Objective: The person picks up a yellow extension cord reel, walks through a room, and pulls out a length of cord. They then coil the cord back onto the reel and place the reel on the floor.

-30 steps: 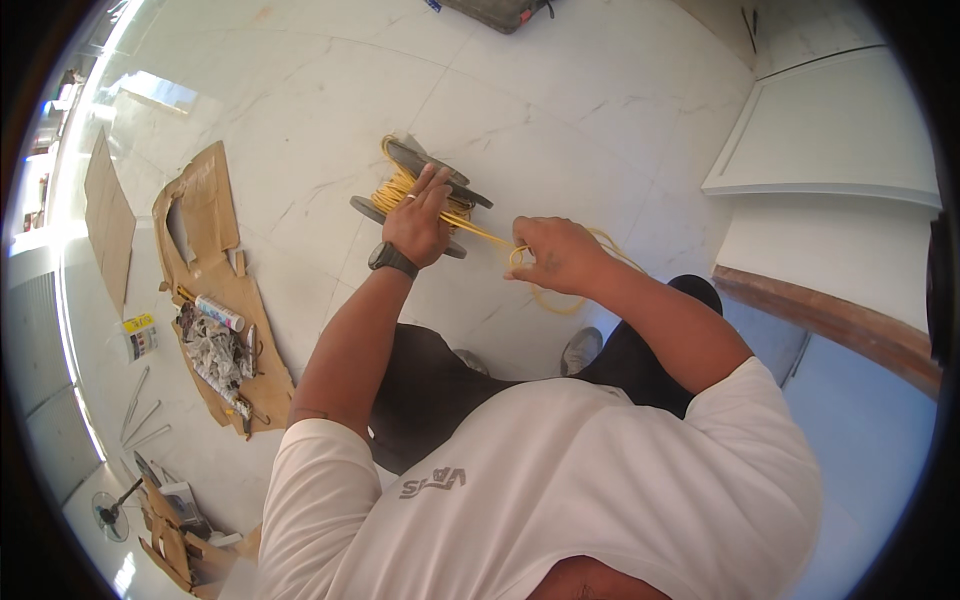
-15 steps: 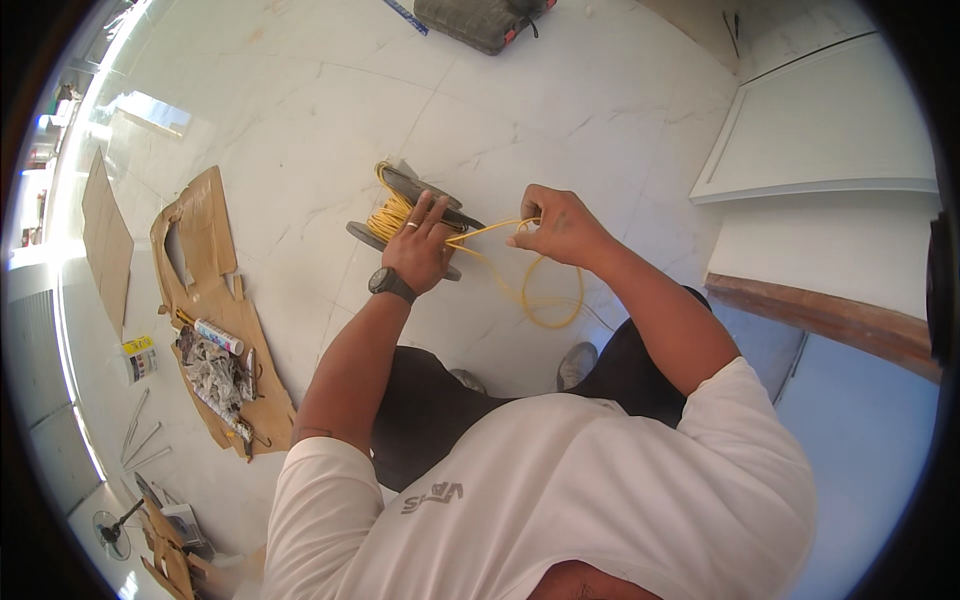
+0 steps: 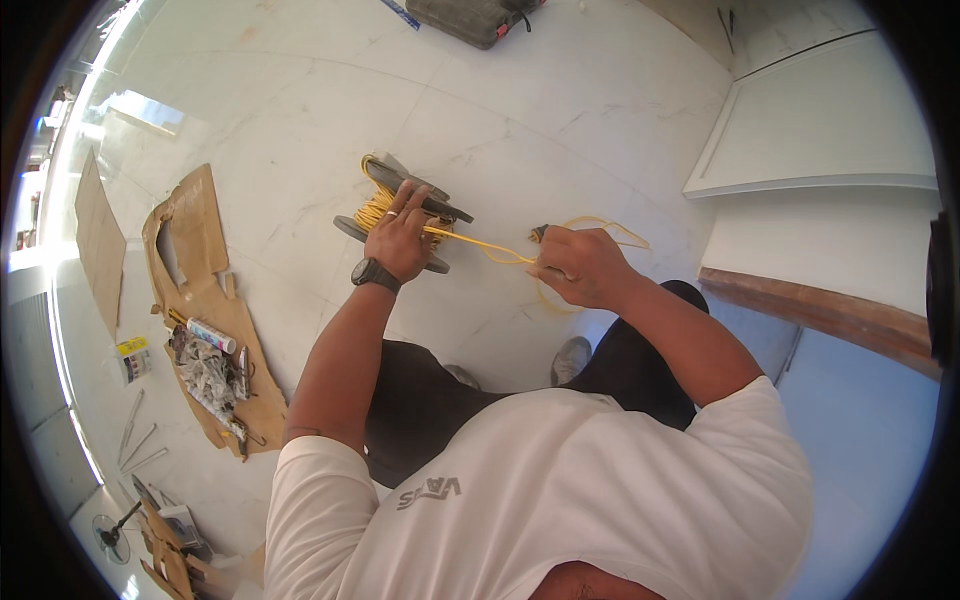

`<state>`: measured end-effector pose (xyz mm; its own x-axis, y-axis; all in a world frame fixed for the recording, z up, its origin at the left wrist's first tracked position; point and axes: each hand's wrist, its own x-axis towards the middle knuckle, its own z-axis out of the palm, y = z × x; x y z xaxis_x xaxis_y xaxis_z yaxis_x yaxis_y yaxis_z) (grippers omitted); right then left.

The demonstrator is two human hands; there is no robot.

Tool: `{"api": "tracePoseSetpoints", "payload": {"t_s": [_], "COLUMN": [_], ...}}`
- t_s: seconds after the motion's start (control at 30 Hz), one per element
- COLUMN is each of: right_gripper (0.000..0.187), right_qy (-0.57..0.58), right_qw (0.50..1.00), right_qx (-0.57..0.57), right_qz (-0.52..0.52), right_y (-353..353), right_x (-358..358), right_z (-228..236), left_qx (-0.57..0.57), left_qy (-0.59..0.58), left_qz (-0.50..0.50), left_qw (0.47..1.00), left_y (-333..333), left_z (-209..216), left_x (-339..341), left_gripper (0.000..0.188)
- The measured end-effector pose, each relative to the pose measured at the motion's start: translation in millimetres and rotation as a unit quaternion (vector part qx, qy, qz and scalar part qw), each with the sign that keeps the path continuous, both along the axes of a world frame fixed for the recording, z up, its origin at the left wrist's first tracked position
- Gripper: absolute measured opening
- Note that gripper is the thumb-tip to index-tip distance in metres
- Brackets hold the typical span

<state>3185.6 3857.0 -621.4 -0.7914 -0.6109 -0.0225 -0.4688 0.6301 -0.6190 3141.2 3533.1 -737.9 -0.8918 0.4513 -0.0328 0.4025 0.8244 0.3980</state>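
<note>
A dark grey cable reel (image 3: 452,207) lies on the floor ahead of me, with yellow cord (image 3: 374,208) wound between its flanges. My left hand (image 3: 402,238) grips the reel from above, its fingers laid across the winding and against the far flange. From under that hand a doubled stretch of yellow cord runs right to my right hand (image 3: 588,268), which is closed on it. Past the right hand, a loose loop of cord rests on the floor. A small dark piece, too small to make out, shows beside the right hand's knuckles.
Torn cardboard (image 3: 250,375) lies at left, bearing a tube (image 3: 212,335) and crumpled material (image 3: 208,370). Near it stands a white tub (image 3: 132,362). A dark tool case (image 3: 465,18) sits at the far edge. White cabinetry (image 3: 820,130) with a wooden edge (image 3: 820,318) stands at right.
My right hand has moved right and nearer to me, drawing the cord out longer. The loose loop has shifted to the right. My left hand stays on the reel.
</note>
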Motion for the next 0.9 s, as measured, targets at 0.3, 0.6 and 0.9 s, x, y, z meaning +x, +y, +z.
{"api": "tracePoseSetpoints", "payload": {"t_s": [0.3,0.6,0.9], "right_gripper": [0.036,0.033,0.032], "right_qy": [0.097,-0.275,-0.367], "right_qw": [0.985,0.953,0.914], "right_qx": [0.081,0.020,0.011], "right_qz": [-0.120,-0.127,-0.174], "right_y": [-42.3,-83.1,-3.4], "right_x": [-1.2,-20.3,44.4], "right_z": [-33.5,-35.0,37.0], "left_qx": [-0.041,-0.027,-0.020], "left_qy": [-0.010,0.002,0.047], "left_qz": [-0.033,-0.008,0.009], "left_qw": [0.999,1.000,0.999], "left_y": [5.8,1.4,-11.1], "left_z": [6.9,4.5,8.9], "left_x": [6.4,0.0,-6.9], "left_gripper": [0.022,0.019,0.021]}}
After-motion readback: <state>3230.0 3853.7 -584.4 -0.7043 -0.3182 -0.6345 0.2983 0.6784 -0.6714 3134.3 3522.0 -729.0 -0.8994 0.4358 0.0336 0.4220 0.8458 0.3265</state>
